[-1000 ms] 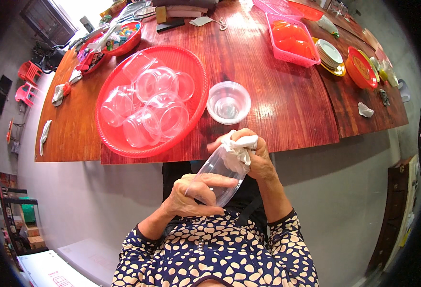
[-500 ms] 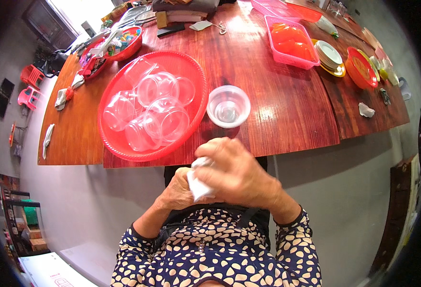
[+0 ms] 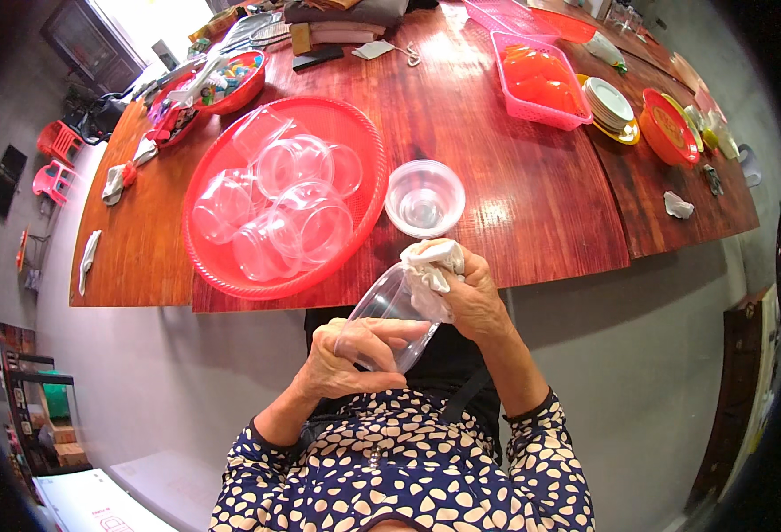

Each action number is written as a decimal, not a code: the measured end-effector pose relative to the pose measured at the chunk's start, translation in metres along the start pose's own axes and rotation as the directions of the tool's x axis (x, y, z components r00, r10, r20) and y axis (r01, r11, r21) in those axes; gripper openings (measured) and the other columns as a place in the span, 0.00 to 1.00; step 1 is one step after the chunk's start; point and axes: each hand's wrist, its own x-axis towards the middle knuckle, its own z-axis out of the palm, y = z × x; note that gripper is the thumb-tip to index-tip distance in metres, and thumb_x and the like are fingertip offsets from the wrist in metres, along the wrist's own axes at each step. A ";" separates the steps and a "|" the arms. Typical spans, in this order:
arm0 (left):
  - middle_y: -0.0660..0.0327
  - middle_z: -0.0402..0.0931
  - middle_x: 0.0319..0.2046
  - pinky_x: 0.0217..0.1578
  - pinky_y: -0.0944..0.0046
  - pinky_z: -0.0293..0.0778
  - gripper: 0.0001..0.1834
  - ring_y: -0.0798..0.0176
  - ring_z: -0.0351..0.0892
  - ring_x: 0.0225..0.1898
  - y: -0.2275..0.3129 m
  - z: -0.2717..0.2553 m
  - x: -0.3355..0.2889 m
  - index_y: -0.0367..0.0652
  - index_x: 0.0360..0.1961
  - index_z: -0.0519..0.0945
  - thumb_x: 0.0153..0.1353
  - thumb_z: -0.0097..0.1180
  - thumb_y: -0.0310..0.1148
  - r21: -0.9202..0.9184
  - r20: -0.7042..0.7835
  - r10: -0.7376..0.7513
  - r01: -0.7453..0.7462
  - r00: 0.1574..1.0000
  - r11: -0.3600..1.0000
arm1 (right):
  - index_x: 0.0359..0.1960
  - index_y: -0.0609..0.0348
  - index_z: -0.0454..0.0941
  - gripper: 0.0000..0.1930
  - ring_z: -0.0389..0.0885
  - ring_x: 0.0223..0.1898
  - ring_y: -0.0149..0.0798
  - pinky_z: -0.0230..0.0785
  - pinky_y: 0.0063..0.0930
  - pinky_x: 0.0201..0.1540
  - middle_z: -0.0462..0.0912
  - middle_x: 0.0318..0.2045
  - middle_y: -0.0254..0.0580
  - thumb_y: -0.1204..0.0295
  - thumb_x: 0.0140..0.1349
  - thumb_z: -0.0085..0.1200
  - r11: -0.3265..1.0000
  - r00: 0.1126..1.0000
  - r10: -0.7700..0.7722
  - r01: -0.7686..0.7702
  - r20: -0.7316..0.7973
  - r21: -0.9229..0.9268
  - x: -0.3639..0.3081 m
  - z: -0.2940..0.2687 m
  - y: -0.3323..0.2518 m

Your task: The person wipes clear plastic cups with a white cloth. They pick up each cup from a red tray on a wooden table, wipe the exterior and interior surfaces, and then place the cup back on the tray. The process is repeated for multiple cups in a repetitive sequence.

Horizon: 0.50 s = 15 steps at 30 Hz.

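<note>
- Clear plastic cup point(image 3: 388, 312) held in front of the body, just below the table edge point(image 3: 497, 275), tilted with its mouth up toward the right hand.
- Left hand point(image 3: 348, 362) wrapped round the cup's lower part, fingers closed on it from the outside.
- Right hand point(image 3: 472, 293) clamped on a white cloth point(image 3: 427, 273), pressing it into the cup's mouth.
- Vs half a second ago: hands were bunched together, right hand over the cup, hiding it; now they've spread and the cup shows again, much like a second ago.
- On the table just beyond the hands: a clear bowl point(image 3: 424, 197), upright, same spot as before.
- Left of it a red round tray point(image 3: 365, 142) with several clear cups point(image 3: 288, 213) lying on their sides; unchanged.
- Farther off: pink basket point(image 3: 537, 78) with orange things inside, stacked plates point(image 3: 610, 99), red plate point(image 3: 668, 129), crumpled white tissue point(image 3: 678, 206).
</note>
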 end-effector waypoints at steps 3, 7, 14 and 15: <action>0.46 0.78 0.48 0.40 0.66 0.80 0.10 0.60 0.84 0.40 -0.005 0.000 -0.005 0.40 0.19 0.78 0.42 0.72 0.23 -0.028 -0.020 -0.059 0.058 0.998 0.998 | 0.42 0.62 0.77 0.09 0.75 0.42 0.26 0.69 0.20 0.43 0.77 0.42 0.34 0.81 0.62 0.47 0.996 0.995 0.090 -0.090 -0.041 -0.019 -0.003 0.000 0.001; 0.51 0.81 0.44 0.43 0.64 0.79 0.12 0.62 0.82 0.42 -0.013 -0.003 -0.010 0.40 0.26 0.81 0.40 0.73 0.24 0.025 -0.011 -0.095 0.095 0.995 0.995 | 0.39 0.62 0.78 0.10 0.76 0.45 0.39 0.70 0.32 0.47 0.77 0.41 0.44 0.80 0.54 0.54 0.720 0.903 -0.388 0.423 0.186 -0.550 -0.002 0.016 -0.019; 0.60 0.78 0.44 0.50 0.61 0.73 0.28 0.65 0.78 0.46 -0.010 0.004 -0.026 0.41 0.48 0.76 0.43 0.73 0.27 -0.256 -0.256 -0.335 0.271 0.907 0.928 | 0.32 0.57 0.78 0.14 0.75 0.43 0.46 0.69 0.38 0.47 0.74 0.41 0.45 0.67 0.42 0.61 0.129 0.598 -0.490 0.770 0.635 -0.625 -0.014 0.061 -0.036; 0.59 0.79 0.43 0.50 0.62 0.73 0.25 0.65 0.79 0.45 -0.006 0.004 -0.024 0.40 0.45 0.78 0.43 0.73 0.27 -0.053 -0.261 -0.212 0.205 0.942 0.977 | 0.33 0.57 0.78 0.14 0.75 0.44 0.46 0.68 0.38 0.47 0.74 0.41 0.45 0.67 0.43 0.61 0.214 0.625 -0.492 0.762 0.606 -0.611 -0.008 0.058 -0.042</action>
